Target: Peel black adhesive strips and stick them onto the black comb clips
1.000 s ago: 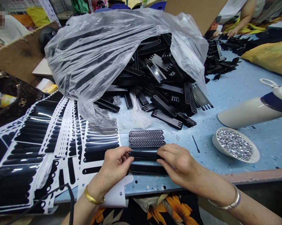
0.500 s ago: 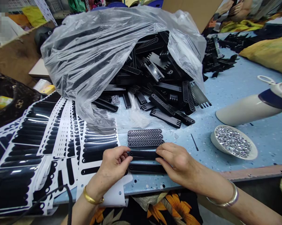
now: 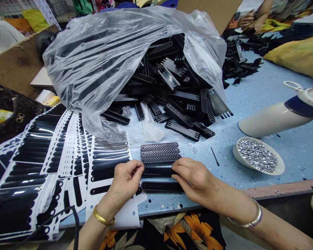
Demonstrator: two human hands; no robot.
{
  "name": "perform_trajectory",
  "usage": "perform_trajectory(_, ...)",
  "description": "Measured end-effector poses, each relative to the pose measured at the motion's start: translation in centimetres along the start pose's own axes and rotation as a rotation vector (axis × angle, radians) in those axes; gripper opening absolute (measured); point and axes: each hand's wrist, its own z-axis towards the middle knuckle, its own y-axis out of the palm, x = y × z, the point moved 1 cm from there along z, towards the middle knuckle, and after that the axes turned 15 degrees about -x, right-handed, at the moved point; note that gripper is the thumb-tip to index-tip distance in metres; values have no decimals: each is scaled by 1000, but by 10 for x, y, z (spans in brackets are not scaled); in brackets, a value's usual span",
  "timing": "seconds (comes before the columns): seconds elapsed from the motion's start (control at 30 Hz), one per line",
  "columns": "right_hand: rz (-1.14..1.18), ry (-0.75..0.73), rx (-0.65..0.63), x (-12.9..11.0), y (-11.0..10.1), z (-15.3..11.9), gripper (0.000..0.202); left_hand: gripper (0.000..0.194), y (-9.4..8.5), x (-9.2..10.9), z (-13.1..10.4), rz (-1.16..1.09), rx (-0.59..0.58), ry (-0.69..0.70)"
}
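Observation:
My left hand (image 3: 126,178) is closed in a pinch at the left end of a long black strip-like piece (image 3: 158,171). Around the right end of the same piece, the thumb and fingers of my right hand (image 3: 195,177) are closed. Another smooth black strip (image 3: 161,186) lies parallel to it, nearer the table edge. Just beyond my hands, three black pieces with a silvery lattice pattern (image 3: 160,152) sit side by side. Left of my left hand is a white sheet with black rounded strip stickers (image 3: 109,166).
A clear plastic bag (image 3: 99,59) spills black toothed plastic parts (image 3: 182,130) at the back. On the right are a bowl of small shiny metal pieces (image 3: 257,156), a white bottle (image 3: 273,119) and a thin dark rod (image 3: 215,156). Another person's hands show at top right.
The view has shifted slightly. My left fingertips have drawn back a little at the left end of the black piece. My right hand keeps its grip.

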Motion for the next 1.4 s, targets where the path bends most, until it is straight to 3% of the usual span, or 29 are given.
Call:
perform_trajectory(0.33,11,-33,42,7,6,-1,17,24,1,0,2,-101,20,-70)
perform_trajectory(0.63,100,-23,14,13,4,-1,15,24,2,0,2,70,19,9)
perform_trajectory(1.13,224,-121,200,21,13,-7,16,29,3,-4,1,69,37,-25)
perform_trajectory(1.4,231,-89,195,17,13,-10,18,29,2,-2,1,58,28,-42)
